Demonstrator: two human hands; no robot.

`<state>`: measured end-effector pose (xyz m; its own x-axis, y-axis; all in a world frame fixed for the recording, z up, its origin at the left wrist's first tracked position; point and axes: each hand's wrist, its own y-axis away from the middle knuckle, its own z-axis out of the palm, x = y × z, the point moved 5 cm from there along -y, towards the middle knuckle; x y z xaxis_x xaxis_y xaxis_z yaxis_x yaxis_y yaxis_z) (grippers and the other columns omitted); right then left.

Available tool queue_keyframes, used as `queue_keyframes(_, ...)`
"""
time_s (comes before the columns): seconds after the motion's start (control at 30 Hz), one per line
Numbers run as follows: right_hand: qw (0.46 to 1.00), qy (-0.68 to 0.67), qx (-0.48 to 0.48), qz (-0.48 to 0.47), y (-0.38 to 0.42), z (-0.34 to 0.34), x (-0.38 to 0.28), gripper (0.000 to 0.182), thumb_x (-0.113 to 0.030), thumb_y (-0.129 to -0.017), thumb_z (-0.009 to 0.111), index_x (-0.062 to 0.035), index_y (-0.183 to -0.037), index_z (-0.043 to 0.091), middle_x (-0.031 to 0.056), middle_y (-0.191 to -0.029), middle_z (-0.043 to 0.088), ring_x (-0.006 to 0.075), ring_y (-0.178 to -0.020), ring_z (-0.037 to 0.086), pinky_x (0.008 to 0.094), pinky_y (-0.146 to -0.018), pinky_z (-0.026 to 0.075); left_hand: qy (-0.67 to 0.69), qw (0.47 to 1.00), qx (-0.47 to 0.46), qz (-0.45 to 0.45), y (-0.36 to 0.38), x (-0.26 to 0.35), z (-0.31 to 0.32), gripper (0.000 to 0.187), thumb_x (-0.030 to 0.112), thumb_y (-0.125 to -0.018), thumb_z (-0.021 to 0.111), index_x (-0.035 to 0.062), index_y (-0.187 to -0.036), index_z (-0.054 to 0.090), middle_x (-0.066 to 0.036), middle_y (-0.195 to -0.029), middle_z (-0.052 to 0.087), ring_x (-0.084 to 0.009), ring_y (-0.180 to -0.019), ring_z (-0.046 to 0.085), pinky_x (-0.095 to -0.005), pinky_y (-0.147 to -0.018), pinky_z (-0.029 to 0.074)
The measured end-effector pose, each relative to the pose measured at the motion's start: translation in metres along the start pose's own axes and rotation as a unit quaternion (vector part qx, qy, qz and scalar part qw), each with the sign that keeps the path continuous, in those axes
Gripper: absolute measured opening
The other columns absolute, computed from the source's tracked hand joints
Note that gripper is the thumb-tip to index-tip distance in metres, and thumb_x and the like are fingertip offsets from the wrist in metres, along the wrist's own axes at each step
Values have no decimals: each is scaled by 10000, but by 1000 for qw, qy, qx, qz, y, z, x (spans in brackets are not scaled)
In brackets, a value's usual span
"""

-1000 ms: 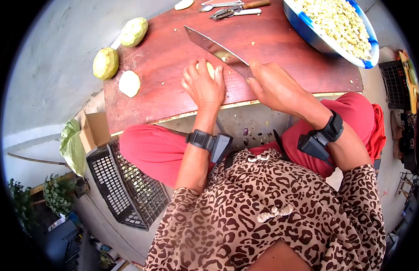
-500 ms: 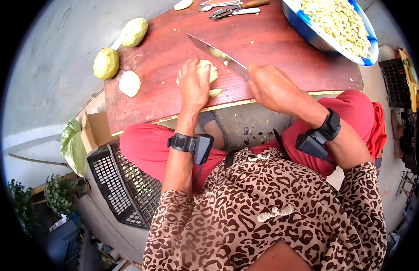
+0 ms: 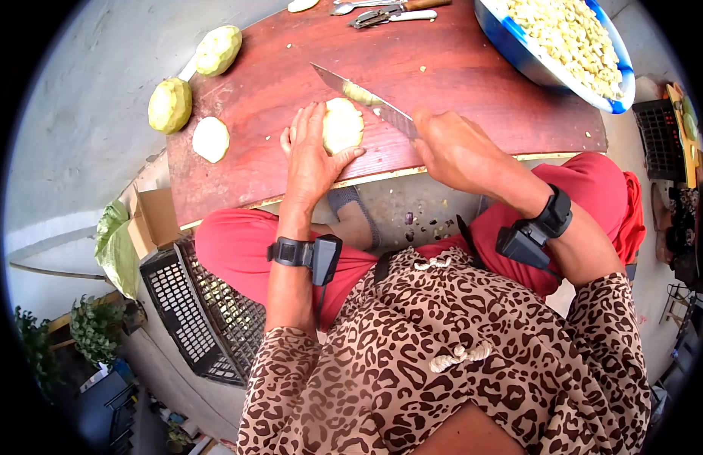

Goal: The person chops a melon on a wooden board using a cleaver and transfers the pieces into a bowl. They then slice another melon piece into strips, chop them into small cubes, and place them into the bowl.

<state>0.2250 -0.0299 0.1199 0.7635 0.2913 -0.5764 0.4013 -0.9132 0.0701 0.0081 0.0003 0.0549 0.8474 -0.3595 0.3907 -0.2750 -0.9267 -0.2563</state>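
Note:
On a red-brown wooden board (image 3: pixel 472 83), my left hand (image 3: pixel 310 155) rests against a pale peeled vegetable half (image 3: pixel 342 125), thumb below it and fingers on its left side. My right hand (image 3: pixel 454 148) grips the handle of a large knife (image 3: pixel 359 95). The blade points up and left, lying just above and behind the vegetable half with small bits stuck to it. Both wrists carry black strapped devices.
Two whole peeled vegetables (image 3: pixel 169 105) (image 3: pixel 219 49) and a cut half (image 3: pixel 211 139) lie at the board's left edge. A blue bowl (image 3: pixel 518 57) of diced pieces stands top right. Utensils (image 3: pixel 385 14) lie at the far edge. A black crate (image 3: pixel 192 303) and cardboard box (image 3: pixel 150 220) sit lower left.
My left hand shifted left and turned the vegetable half so its flat face shows. The knife lifted off the cut and stays just behind the piece.

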Motion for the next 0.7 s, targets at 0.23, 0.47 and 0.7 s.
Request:
queue_keyframes(0.23, 1000, 8, -2, 21, -1, 5, 0, 148, -72, -874, 544, 70, -908, 519, 316, -721, 609, 496, -730, 623, 545, -651, 493, -9, 998, 61, -14, 3, 2, 9, 861, 463, -688, 818, 12, -1340, 481, -221, -1408, 446, -358, -1348, 376, -553, -1114, 208)
queue_keyframes(0.47, 999, 4, -10, 38, -1, 5, -6, 138, -45, -856, 526, 79, -916, 524, 314, -723, 623, 486, -738, 640, 537, -659, 508, -12, 996, 78, -34, 6, 9, 13, 846, 430, -698, 819, -21, -1325, 473, -256, -1396, 440, -384, -1324, 388, -539, -1107, 243)
queue_keyframes(0.7, 999, 32, -20, 15, -3, 11, -11, 124, -20, -823, 522, 76, -902, 512, 318, -713, 618, 486, -728, 640, 537, -647, 508, 19, 998, 45, -26, 6, 11, 2, 880, 379, -688, 838, -38, -1353, 440, -271, -1402, 428, -402, -1315, 390, -512, -1109, 261)
